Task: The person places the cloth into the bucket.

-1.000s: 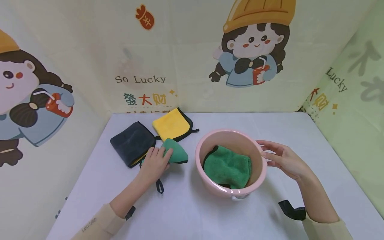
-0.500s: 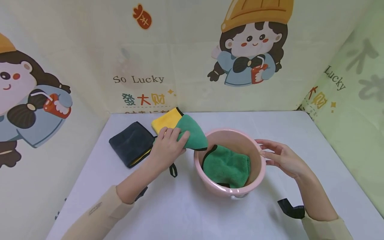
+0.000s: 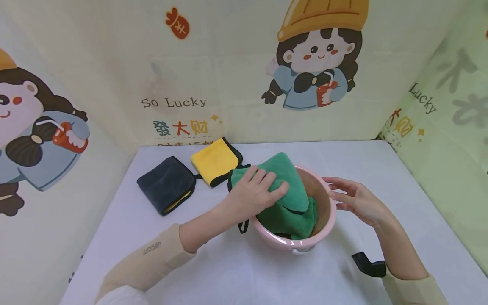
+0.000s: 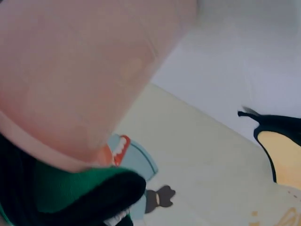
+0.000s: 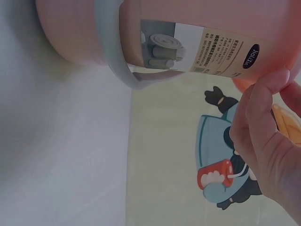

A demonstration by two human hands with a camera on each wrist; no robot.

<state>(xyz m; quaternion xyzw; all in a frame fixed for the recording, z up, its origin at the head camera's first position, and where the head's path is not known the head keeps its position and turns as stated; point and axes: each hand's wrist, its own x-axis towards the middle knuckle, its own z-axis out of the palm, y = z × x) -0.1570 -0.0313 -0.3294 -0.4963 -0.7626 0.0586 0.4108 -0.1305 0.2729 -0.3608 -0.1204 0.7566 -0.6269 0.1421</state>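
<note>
Your left hand (image 3: 253, 192) grasps a folded green cloth (image 3: 287, 182), fingers curled over it, the knuckles up. The cloth is over the mouth of a pink bucket (image 3: 331, 214), its black-edged corner pointing toward your right hand (image 3: 360, 201); its loop (image 3: 243, 226) hangs beneath your left wrist, by the bucket's near left side. Cannot tell whether it touches the second green cloth (image 3: 280, 222), which lies in the bucket below and to the right of your left hand. Your right hand is relaxed, fingers slightly bent, tips resting at the rim on its side; it has no cloth. Right wrist view: printed label (image 5: 211, 52) on the bucket wall and grey handle (image 5: 110, 42) hanging beside it, both near that hand. On the tabletop (image 3: 228, 271), a folded yellow cloth (image 3: 214, 161) lies beyond and to the left of your left hand, a dark cloth (image 3: 165, 184) with yellow at its edge farther left. Black strap (image 3: 370, 266) beside your right forearm.
</note>
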